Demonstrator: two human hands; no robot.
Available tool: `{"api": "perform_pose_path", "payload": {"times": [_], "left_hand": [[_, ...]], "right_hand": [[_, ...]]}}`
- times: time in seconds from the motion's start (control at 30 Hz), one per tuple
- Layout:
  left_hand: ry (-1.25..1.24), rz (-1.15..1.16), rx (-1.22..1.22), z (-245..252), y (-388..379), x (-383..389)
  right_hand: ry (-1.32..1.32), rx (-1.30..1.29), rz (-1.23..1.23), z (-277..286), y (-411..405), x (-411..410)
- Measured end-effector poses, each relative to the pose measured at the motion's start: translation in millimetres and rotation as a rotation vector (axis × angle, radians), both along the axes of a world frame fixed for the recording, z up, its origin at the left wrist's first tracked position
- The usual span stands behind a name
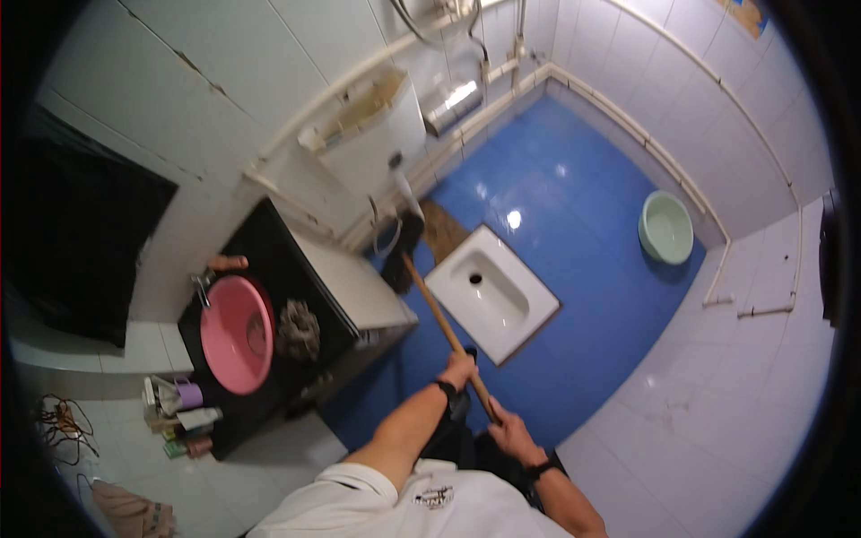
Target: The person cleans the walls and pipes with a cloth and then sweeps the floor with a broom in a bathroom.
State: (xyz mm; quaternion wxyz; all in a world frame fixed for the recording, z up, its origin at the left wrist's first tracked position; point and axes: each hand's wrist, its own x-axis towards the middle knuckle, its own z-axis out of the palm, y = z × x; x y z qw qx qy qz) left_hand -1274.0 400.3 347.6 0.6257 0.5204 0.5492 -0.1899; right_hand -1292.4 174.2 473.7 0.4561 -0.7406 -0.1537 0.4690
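Observation:
A long wooden handle (434, 306) slants from my body toward the wall, and both hands grip it. My left hand (459, 370) wraps it partway down; my right hand (514, 434) holds it near its upper end. At the far end is a dark, blurred head, probably a mop (398, 272), on the floor between the cabinet and the squat toilet, below a white pipe (407, 191). Whether it touches the toilet cannot be told. The white ceramic squat toilet (498, 329) is set into the blue floor (592, 269), just right of the handle.
On the left, a black counter (329, 323) bears a pink basin (235, 350) and a crumpled cloth (299, 329). A white cistern (383, 148) without a lid hangs on the wall. A pale green basin (666, 228) stands at right. A brown patch (440, 232) lies behind the toilet.

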Motion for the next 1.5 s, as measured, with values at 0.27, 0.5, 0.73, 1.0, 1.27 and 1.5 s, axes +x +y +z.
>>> {"api": "perform_pose_path", "payload": {"times": [0.27, 0.5, 0.73, 1.0, 1.27, 1.5], "left_hand": [[0.089, 0.182, -0.129, -37.2, -102.6, -32.5], [0.007, 0.07, -0.107, -14.4, -118.6, -40.2], [-0.11, 0.273, 0.047, -39.6, 7.6, 15.6], [0.09, -0.122, 0.145, -75.5, 2.7, 0.5], [0.129, -0.171, -0.028, -34.8, -227.8, -60.9], [0.132, 0.047, -0.454, -32.4, -372.8, -146.9]], "right_hand": [[0.255, -0.13, -0.176, 18.5, -75.7, -29.3], [0.511, -0.202, -0.236, 60.5, -80.0, -6.8], [0.349, -0.034, -0.214, -15.0, 44.0, 28.6], [0.015, -0.085, -0.162, -29.0, 12.9, -23.6], [0.011, -0.264, -0.13, 18.1, -190.4, -83.6], [0.065, -0.418, -0.113, 103.6, -316.0, -145.8]]}}
